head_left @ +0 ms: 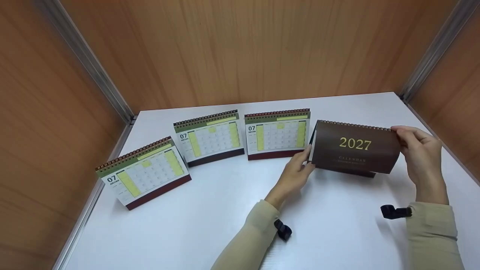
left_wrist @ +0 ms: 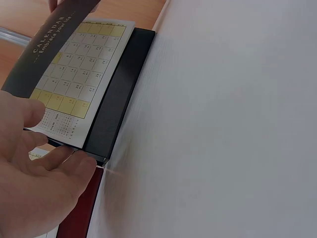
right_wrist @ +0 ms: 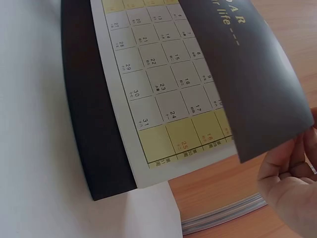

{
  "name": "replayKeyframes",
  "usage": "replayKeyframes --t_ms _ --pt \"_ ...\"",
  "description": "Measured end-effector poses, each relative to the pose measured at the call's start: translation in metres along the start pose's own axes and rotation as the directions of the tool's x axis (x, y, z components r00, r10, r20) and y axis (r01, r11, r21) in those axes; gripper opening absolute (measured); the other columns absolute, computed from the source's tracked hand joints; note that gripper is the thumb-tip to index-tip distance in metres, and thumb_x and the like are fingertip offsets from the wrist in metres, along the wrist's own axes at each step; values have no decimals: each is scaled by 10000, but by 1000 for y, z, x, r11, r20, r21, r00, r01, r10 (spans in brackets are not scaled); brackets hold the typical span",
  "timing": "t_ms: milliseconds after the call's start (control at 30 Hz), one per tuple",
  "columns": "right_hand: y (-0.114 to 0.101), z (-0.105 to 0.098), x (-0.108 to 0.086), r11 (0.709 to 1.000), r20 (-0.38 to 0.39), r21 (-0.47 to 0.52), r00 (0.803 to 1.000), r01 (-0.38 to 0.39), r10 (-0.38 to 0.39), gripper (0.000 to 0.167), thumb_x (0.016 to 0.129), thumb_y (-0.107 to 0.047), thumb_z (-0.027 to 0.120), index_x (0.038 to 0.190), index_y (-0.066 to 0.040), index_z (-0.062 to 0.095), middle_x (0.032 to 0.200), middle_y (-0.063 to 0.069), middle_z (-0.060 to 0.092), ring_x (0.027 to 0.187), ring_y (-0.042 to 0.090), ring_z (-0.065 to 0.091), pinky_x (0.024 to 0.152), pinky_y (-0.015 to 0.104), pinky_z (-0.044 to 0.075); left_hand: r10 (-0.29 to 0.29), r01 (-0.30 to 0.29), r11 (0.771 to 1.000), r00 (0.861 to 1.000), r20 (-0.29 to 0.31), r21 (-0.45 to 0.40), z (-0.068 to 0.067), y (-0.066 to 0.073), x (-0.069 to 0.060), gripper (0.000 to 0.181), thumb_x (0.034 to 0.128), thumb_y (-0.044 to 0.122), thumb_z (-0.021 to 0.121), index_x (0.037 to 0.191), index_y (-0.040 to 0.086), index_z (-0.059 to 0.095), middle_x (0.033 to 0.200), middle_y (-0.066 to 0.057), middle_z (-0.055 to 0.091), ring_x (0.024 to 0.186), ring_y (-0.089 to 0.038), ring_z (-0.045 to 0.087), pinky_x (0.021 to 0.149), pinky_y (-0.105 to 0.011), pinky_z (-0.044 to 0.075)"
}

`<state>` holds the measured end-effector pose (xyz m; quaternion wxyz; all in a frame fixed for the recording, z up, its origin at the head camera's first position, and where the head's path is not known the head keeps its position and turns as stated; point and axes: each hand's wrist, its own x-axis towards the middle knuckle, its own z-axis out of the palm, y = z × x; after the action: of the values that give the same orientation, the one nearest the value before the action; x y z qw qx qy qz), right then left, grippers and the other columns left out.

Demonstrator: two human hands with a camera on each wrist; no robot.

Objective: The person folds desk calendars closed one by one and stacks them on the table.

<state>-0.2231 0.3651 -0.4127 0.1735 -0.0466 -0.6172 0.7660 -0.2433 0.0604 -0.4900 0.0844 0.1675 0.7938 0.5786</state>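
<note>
A dark brown desk calendar (head_left: 352, 148) with a gold "2027" on its cover stands at the right of the table. My left hand (head_left: 294, 172) holds it by the left edge, thumb at the front and fingers toward the underside. At the upper right corner, beside the wire binding, my right hand (head_left: 422, 150) pinches the cover. That cover (right_wrist: 257, 79) bows away from the base in the right wrist view. Beneath it a printed month page (right_wrist: 158, 74) with yellow columns shows, above the black base strip (right_wrist: 94, 109).
Three more desk calendars stand to the left, each turned to 07: one with a red base (head_left: 277, 135), one with a dark base (head_left: 210, 138) and another red-based one (head_left: 144, 174). Wooden panels (head_left: 240, 48) wall in the white table (head_left: 180, 232) behind and at the sides.
</note>
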Motion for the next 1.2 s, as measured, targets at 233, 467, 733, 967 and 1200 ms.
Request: replayKeyframes --t_ms 233,467,733,967,1200 --pt "5 -1 1 999 33 24 999 33 -34 237 1019 -4 672 1241 58 727 1038 63 704 881 143 693 767 173 601 -4 4 1000 1000 -11 13 -2 0 1 587 1099 197 468 1673 233 350 1601 -29 489 1465 -179 485 1224 -321 380" --pt "10 -3 3 999 44 31 998 44 -45 233 1018 32 648 1237 19 727 897 58 669 832 132 673 739 178 596 -1 1 1000 1000 -19 22 -1 -2 1 647 1048 91 479 1669 226 361 1602 -35 495 1481 -190 467 1227 -323 369" --pt "18 -9 3 998 69 32 996 54 -56 282 1020 24 650 1299 39 684 884 56 640 820 129 654 735 181 595 -5 6 1000 1000 -13 13 -1 -1 1 701 1008 39 514 1670 209 359 1612 -37 485 1453 -163 481 1169 -261 418" --pt "21 -14 4 995 94 52 991 87 -91 306 1015 42 648 1319 82 664 880 71 634 800 132 674 741 187 607 -11 11 1000 1000 -14 13 0 0 1 703 1012 37 539 1669 213 360 1607 -32 487 1454 -151 481 1186 -260 407" --pt "24 -16 4 992 83 22 989 123 -124 304 1006 48 660 1309 74 679 872 63 633 771 122 679 726 175 606 12 -12 1000 1000 -4 21 0 0 0 675 1052 82 533 1679 233 334 1611 -39 478 1474 -165 470 1192 -276 414"
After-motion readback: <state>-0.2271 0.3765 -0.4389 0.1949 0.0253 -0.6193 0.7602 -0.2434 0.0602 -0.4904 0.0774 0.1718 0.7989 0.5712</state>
